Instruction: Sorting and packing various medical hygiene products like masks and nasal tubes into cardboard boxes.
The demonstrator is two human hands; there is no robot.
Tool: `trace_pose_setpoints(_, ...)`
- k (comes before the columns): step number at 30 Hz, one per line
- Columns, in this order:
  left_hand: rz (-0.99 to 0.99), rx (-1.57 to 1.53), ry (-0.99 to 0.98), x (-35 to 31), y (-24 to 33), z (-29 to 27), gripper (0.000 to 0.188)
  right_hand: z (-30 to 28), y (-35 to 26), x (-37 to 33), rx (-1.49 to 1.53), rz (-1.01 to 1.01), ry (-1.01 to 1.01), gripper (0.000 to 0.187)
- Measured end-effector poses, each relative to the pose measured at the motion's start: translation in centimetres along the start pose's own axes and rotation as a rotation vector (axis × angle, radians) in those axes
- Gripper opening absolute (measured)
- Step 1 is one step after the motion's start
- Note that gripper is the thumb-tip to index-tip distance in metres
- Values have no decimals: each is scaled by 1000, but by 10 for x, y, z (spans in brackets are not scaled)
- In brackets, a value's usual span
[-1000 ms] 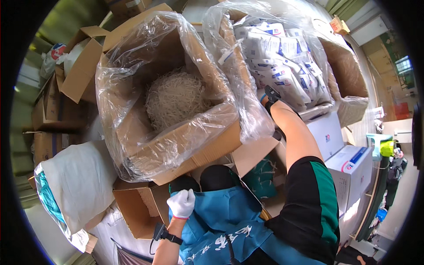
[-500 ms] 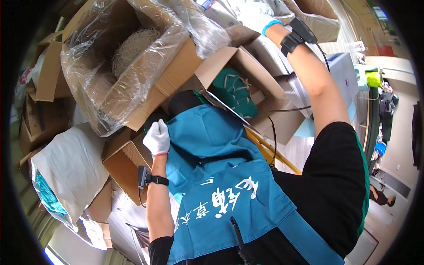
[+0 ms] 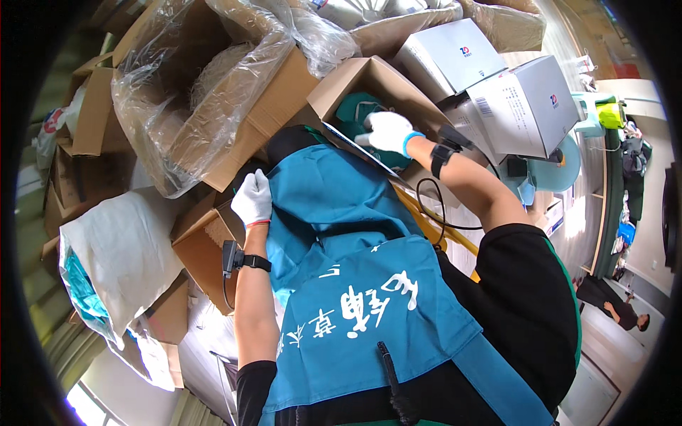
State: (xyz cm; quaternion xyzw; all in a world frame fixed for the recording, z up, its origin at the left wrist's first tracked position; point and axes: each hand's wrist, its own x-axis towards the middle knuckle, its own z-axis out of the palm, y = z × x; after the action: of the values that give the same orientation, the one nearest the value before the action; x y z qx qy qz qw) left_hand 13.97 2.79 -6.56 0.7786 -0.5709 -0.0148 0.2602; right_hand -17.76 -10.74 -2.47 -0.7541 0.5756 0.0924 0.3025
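Note:
My left hand (image 3: pixel 253 199), in a white glove, grips the upper left edge of a teal apron (image 3: pixel 355 284) that hangs down my front. My right hand (image 3: pixel 387 131), also gloved with a blue cuff, reaches into an open cardboard box (image 3: pixel 348 78) and rests on green folded fabric (image 3: pixel 355 110) inside it. I cannot tell whether its fingers are closed on the fabric. Both wrists carry black bands with small devices.
A large plastic-lined carton (image 3: pixel 234 92) stands upper left. Grey printed boxes (image 3: pixel 511 99) sit upper right. A white sack (image 3: pixel 114 255) and a small open carton (image 3: pixel 202 248) lie at left. Another person (image 3: pixel 621 312) is far right.
My right hand has come down from the far bagged goods into the open box by the green fabric. The view has tipped further down toward my apron.

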Motion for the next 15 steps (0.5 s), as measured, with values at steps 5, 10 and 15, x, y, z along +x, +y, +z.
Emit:
trace_pose_setpoints(5, -17, 29, 27, -5, -5, -1, 40, -5, 25, 19, -94, -227, 1, 32)
trace_pose_setpoints(10, -12, 32, 40, 0, -3, -4, 40, -18, 51, 51, 134, -218, 343, 30)
trace_pose_setpoints(15, -4, 69, 37, 2, 3, -4, 40, 6, 42, 96, 124, 8, 221, 35)
